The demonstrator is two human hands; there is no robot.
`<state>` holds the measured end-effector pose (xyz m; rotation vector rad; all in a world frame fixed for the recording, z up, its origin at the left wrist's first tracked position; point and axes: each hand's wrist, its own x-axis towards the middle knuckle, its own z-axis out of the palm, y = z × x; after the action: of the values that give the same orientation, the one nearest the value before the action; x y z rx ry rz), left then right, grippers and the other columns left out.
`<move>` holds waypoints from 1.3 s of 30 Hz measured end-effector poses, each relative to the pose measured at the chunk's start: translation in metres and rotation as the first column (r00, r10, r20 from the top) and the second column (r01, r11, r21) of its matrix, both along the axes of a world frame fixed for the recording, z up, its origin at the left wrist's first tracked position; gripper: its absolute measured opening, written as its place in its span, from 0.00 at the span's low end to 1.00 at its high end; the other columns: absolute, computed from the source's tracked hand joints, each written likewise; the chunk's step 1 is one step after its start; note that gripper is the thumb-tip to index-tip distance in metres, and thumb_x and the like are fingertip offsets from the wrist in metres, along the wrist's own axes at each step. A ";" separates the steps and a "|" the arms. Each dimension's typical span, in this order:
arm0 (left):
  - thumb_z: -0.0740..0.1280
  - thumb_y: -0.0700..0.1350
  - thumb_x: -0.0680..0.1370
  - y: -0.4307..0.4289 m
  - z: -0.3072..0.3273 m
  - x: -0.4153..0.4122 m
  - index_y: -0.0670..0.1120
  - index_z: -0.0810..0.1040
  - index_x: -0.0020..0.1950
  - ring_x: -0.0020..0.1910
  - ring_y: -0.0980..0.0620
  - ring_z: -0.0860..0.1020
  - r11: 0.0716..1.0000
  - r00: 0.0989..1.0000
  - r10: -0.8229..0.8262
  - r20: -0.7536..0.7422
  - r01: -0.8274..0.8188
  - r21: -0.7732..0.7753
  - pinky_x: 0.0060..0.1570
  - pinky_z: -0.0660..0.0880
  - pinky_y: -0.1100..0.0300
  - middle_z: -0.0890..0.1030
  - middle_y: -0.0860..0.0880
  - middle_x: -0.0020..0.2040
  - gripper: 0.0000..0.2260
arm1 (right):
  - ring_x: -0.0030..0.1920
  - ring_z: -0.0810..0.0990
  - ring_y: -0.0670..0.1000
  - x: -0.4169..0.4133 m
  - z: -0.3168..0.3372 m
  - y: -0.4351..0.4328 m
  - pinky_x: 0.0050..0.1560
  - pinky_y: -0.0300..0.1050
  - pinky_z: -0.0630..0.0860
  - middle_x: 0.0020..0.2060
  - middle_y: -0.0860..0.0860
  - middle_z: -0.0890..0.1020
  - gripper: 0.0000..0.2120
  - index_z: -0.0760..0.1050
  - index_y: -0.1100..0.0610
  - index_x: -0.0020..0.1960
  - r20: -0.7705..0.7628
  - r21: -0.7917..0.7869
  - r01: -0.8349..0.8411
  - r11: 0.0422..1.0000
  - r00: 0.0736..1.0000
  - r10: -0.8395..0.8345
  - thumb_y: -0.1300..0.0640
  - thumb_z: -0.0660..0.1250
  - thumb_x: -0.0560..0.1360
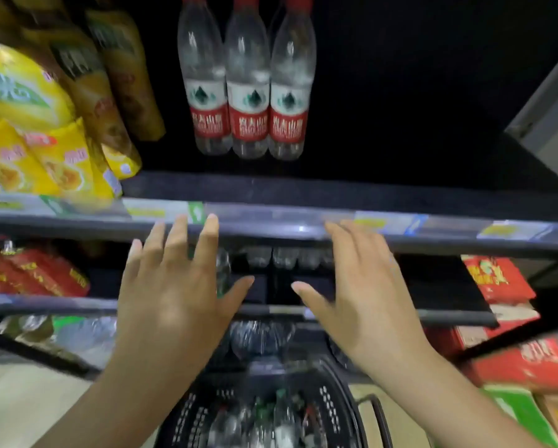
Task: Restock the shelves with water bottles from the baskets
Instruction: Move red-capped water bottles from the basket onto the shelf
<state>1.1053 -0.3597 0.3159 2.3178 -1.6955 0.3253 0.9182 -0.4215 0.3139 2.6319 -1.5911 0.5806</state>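
Both the left hand [171, 295] and right hand [365, 295] hover mid-frame with fingers spread, holding nothing, below three water bottles [247, 82] on the shelf [303, 195]; the basket [261, 412] sits at bottom centre.

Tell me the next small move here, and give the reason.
Probably lower one hand into the basket and take one of its bottles: the left hand and right hand are both open and empty, and the upper shelf has free space beside its row of three.
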 end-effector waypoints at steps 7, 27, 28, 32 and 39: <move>0.60 0.63 0.73 0.093 -0.125 -0.021 0.40 0.73 0.69 0.65 0.31 0.72 0.963 0.992 -0.092 -0.086 0.111 0.246 0.61 0.70 0.35 0.73 0.32 0.66 0.34 | 0.56 0.78 0.60 -0.048 -0.135 0.088 0.55 0.54 0.78 0.55 0.58 0.79 0.39 0.74 0.63 0.63 -0.249 0.249 0.074 0.966 0.968 -0.010 0.38 0.75 0.63; 0.58 0.73 0.71 0.186 -0.488 -0.039 0.46 0.43 0.79 0.76 0.37 0.54 0.530 0.930 0.302 -0.211 0.021 0.848 0.73 0.56 0.42 0.53 0.37 0.78 0.49 | 0.61 0.71 0.57 -0.093 -0.500 0.148 0.60 0.48 0.72 0.60 0.57 0.76 0.38 0.66 0.60 0.68 -0.355 0.833 0.448 0.324 0.882 -0.309 0.38 0.72 0.68; 0.59 0.73 0.71 0.186 -0.503 -0.038 0.46 0.43 0.79 0.76 0.37 0.54 0.520 0.922 0.319 -0.218 0.021 0.854 0.73 0.57 0.42 0.53 0.37 0.78 0.49 | 0.60 0.72 0.57 -0.092 -0.517 0.147 0.60 0.49 0.73 0.59 0.57 0.76 0.38 0.65 0.60 0.68 -0.340 0.840 0.443 0.314 0.879 -0.333 0.39 0.72 0.69; 0.60 0.73 0.69 0.181 -0.556 -0.033 0.47 0.46 0.79 0.74 0.36 0.59 0.530 0.859 0.427 -0.283 0.016 0.848 0.69 0.64 0.40 0.57 0.37 0.77 0.49 | 0.60 0.73 0.59 -0.087 -0.575 0.143 0.60 0.53 0.75 0.60 0.60 0.75 0.39 0.62 0.63 0.69 -0.344 0.838 0.454 0.304 0.871 -0.350 0.41 0.73 0.69; 0.71 0.67 0.67 0.176 -0.621 -0.023 0.50 0.50 0.77 0.65 0.37 0.71 0.540 0.641 0.662 -0.389 -0.048 0.840 0.60 0.72 0.40 0.72 0.40 0.67 0.48 | 0.64 0.67 0.59 -0.087 -0.629 0.144 0.63 0.50 0.68 0.66 0.62 0.70 0.46 0.54 0.67 0.74 -0.460 0.756 0.504 0.418 0.863 -0.208 0.40 0.71 0.71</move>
<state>1.0828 -0.1838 -0.3055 2.7933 -0.9470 -1.3578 0.8315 -0.2772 -0.3150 2.4205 -2.7137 -0.8805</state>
